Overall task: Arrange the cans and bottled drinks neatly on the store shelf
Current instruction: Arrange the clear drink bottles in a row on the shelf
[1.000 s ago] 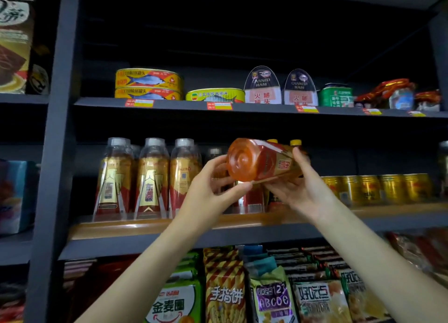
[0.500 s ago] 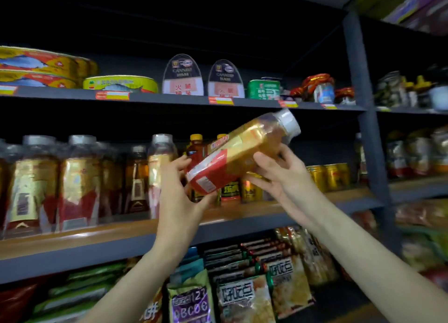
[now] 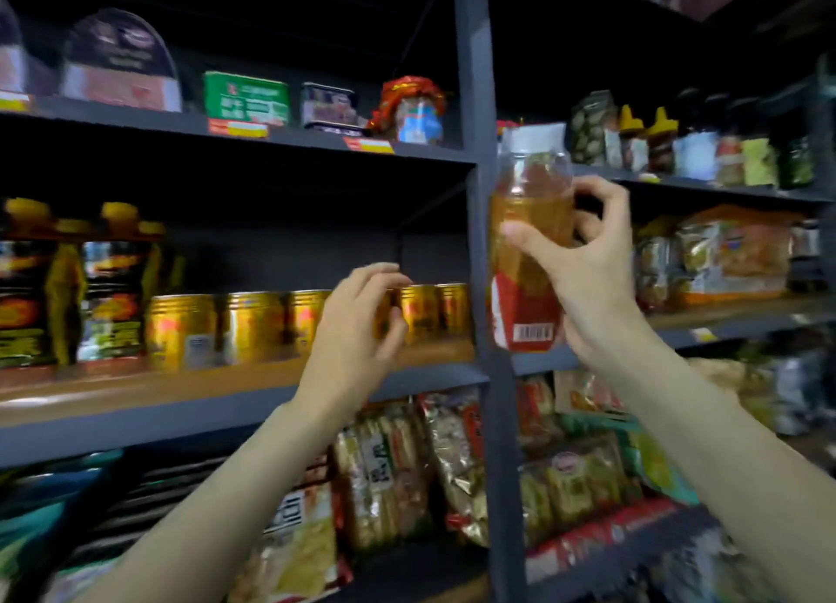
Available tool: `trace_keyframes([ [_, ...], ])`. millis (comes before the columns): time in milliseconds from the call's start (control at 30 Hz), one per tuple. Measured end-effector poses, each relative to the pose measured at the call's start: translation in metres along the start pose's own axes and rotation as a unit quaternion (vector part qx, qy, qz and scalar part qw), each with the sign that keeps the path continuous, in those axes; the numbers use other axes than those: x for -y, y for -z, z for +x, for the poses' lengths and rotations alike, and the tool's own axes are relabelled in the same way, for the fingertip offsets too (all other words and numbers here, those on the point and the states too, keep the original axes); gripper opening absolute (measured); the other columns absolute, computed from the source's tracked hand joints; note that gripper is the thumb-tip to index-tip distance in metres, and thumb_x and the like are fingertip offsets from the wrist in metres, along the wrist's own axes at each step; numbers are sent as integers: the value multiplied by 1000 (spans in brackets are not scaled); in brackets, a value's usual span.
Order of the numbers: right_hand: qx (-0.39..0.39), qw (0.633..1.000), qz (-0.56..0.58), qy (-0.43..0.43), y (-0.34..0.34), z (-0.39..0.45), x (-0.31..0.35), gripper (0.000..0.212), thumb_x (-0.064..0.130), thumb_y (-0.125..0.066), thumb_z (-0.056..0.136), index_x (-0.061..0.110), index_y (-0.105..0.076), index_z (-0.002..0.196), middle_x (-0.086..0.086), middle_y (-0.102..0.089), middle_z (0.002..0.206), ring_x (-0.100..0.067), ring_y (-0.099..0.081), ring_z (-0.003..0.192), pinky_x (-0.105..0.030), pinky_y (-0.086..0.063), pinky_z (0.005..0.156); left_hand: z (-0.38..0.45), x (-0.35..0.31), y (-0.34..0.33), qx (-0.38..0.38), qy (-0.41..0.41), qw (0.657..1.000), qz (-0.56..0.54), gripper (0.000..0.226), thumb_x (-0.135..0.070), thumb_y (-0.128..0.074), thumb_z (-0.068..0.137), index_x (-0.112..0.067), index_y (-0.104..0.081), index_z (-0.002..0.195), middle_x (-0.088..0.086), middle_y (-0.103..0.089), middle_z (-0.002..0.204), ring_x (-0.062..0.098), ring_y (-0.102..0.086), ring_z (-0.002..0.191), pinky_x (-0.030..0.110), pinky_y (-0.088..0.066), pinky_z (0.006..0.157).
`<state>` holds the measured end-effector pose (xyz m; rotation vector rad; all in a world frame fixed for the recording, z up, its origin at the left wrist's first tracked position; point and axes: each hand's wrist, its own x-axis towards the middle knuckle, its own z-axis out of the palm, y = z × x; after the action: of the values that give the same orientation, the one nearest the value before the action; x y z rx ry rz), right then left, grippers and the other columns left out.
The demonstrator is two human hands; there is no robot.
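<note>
Tilted half a second ago, the clear plastic tea bottle (image 3: 529, 240) is now standing upright, grey cap up.
Right hand (image 3: 588, 272) is gripping its smooth body before the grey shelf post (image 3: 475, 150); left hand (image 3: 353, 331) is hovering, fingers loosely curled, empty, before ribbed gold cans (image 3: 253, 322).

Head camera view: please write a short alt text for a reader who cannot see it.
The right hand holds an upright bottle of amber drink in front of a dark shelf post. The left hand hovers, holding nothing, before a row of gold cans on the middle shelf.
</note>
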<state>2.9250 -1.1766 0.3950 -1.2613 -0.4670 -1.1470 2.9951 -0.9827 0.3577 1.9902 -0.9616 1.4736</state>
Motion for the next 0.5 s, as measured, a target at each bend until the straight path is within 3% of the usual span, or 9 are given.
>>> trace_keyframes([
  [167,-88,995,-28,40,54,66,-31,58,22,-77,78,28,-33,115,0,-54,112,-13,-61,98,-40,-54,86,28,4,-57,7,59,985,160,50,-32,-37,87,-8,-54,127,15,-49,135,34,-43,127,50,-29,106],
  [233,-90,994,-44,44,60,86,-50,56,21,-76,80,26,-32,115,8,-52,106,-6,-58,94,-34,-52,86,28,9,-70,22,88,974,207,53,-35,-36,87,-9,-54,128,17,-49,137,36,-42,129,52,-26,107],
  [300,-86,993,-67,45,60,102,-73,56,20,-76,80,26,-32,114,12,-51,102,-2,-56,92,-30,-50,85,25,15,-79,41,67,957,278,56,-39,-31,86,-9,-55,127,16,-52,135,35,-45,127,52,-27,106],
  [500,-100,988,-118,-17,49,130,-140,59,22,-80,75,27,-36,114,-9,-50,123,-22,-54,110,-35,-49,93,27,21,-85,84,57,932,347,57,-41,-28,87,-11,-56,127,13,-59,128,32,-52,121,53,-31,105],
])
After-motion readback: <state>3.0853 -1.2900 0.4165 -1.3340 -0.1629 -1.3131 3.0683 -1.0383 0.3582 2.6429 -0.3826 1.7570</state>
